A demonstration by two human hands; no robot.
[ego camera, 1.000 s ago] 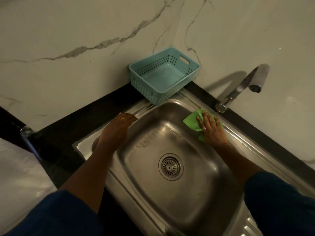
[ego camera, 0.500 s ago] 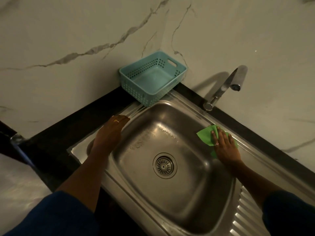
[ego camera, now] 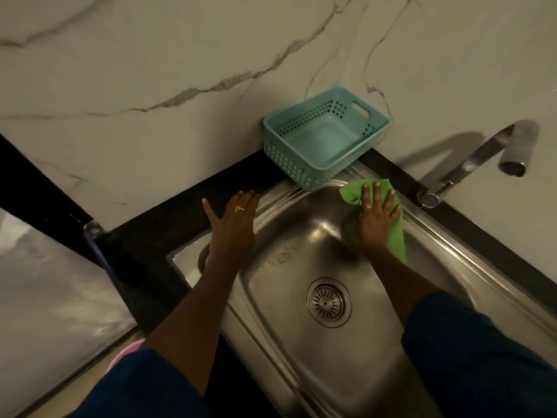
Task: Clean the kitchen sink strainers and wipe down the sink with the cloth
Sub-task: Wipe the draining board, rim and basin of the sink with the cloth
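Note:
A steel sink (ego camera: 289, 342) fills the lower middle, with a round metal strainer (ego camera: 328, 302) seated in its drain. My right hand (ego camera: 376, 220) lies flat with spread fingers on a green cloth (ego camera: 396, 236), pressing it against the sink's far wall near the rim. My left hand (ego camera: 233, 220) rests flat on the sink's left rim and the black counter, fingers straight, a ring on one finger.
A light blue perforated plastic basket (ego camera: 310, 168) sits on the far corner of the sink rim against the marble wall. A steel tap (ego camera: 470, 162) rises at the right, spout over the rim. Black countertop (ego camera: 168, 224) borders the sink.
My right hand has slid the green cloth back along the far sink wall towards the basket, after being further right half a second ago. My left hand stays on the left rim.

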